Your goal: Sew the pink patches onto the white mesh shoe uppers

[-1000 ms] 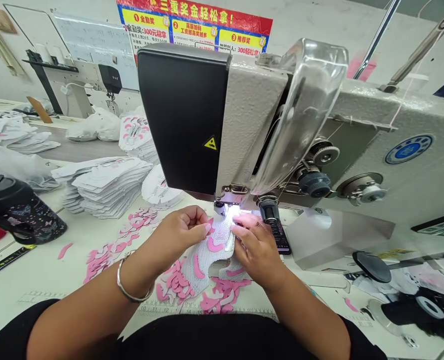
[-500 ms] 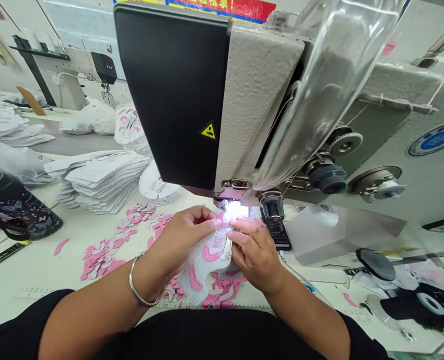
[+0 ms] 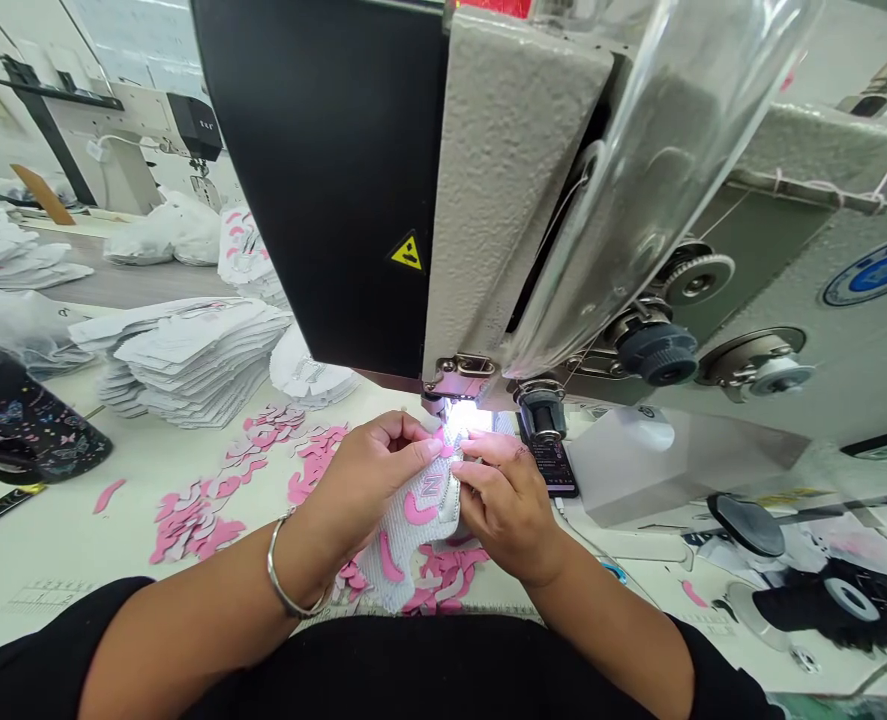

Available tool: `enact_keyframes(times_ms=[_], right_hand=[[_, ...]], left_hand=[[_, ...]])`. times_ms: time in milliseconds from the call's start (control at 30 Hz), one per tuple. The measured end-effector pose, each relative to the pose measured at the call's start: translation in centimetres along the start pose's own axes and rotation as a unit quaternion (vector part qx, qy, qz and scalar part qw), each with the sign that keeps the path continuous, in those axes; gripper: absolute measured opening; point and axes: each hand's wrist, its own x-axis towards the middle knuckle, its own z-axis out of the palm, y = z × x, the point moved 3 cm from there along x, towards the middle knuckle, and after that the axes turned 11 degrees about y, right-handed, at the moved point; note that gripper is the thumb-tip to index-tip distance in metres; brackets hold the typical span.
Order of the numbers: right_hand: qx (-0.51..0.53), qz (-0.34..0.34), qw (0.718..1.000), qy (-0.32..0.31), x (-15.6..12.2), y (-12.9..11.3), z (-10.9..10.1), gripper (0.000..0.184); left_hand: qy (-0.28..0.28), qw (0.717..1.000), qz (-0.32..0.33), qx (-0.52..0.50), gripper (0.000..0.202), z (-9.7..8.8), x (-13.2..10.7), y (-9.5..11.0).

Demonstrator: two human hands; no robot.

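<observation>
A white mesh shoe upper (image 3: 411, 541) with pink curved patches and an "N" mark lies under the sewing machine head (image 3: 518, 190). My left hand (image 3: 368, 475) is closed, thumb and forefinger pinched at a small pink patch (image 3: 447, 441) on the upper, close to the needle. My right hand (image 3: 514, 505) grips the upper's right edge, its fingertips just in front of the lit needle area. Bright lamp glare hides the needle tip and the stitching point.
Loose pink patches (image 3: 195, 520) lie left of my hands and beneath the upper. Farther left are a stack of white uppers (image 3: 195, 360) and a black bottle (image 3: 34, 420). A phone (image 3: 559, 470) rests right of the needle; a black thread spool (image 3: 810, 610) lies farther right.
The view has shifted slightly, with the machine head appearing a little larger. Both hands keep nearly the same grip and place on the upper.
</observation>
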Motion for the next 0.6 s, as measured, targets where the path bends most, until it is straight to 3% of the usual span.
enact_keyframes(times_ms=[200,433,600], right_hand=[[-0.03,0.01,0.999,-0.028,0.23,-0.12,0.02,0.034],[-0.035,0.026,0.998,-0.049,0.17,-0.02,0.12,0.028],[-0.038,0.024,0.998,-0.049,0.19,-0.04,0.13,0.029]], left_hand=[[-0.002,1.0,0.008,-0.005,0.022,0.19,-0.26,0.16],[-0.009,0.992,0.056,0.114,0.019,-0.37,0.07,0.38],[-0.022,0.991,0.052,0.12,0.022,-0.32,0.36,0.7]])
